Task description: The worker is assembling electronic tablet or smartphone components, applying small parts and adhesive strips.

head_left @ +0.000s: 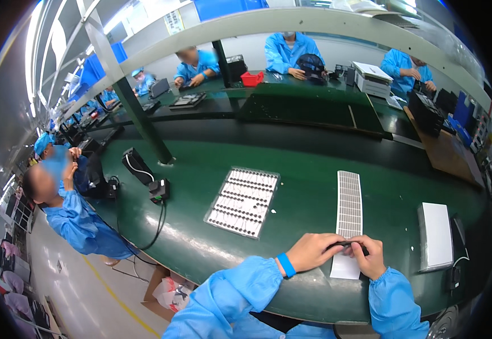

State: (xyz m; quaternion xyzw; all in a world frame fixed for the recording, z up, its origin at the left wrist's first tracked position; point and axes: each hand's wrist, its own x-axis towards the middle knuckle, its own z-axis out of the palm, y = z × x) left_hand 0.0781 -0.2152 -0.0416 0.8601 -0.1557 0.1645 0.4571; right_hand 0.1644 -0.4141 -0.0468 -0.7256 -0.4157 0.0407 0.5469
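Observation:
Both my hands meet over the lower part of a long white label sheet [349, 206], which is printed with a grid of small cells. Between my fingers is a small, slim black part [343, 244] whose exact kind I cannot make out. My left hand [312, 252], with a blue band at its wrist, grips the part's left side. On the other side my right hand [372, 258] pinches it, its fingertips close to those of the left. To the left of the sheet lies a clear tray [207, 218] with rows of small black-and-white pieces.
A white stack [435, 236] stands at the right beside a black device with a cable. Black adapters [158, 189] with cables sit toward the left, near a green post [144, 124]. A co-worker [82, 209] works at the left edge; others sit across the green table [291, 164].

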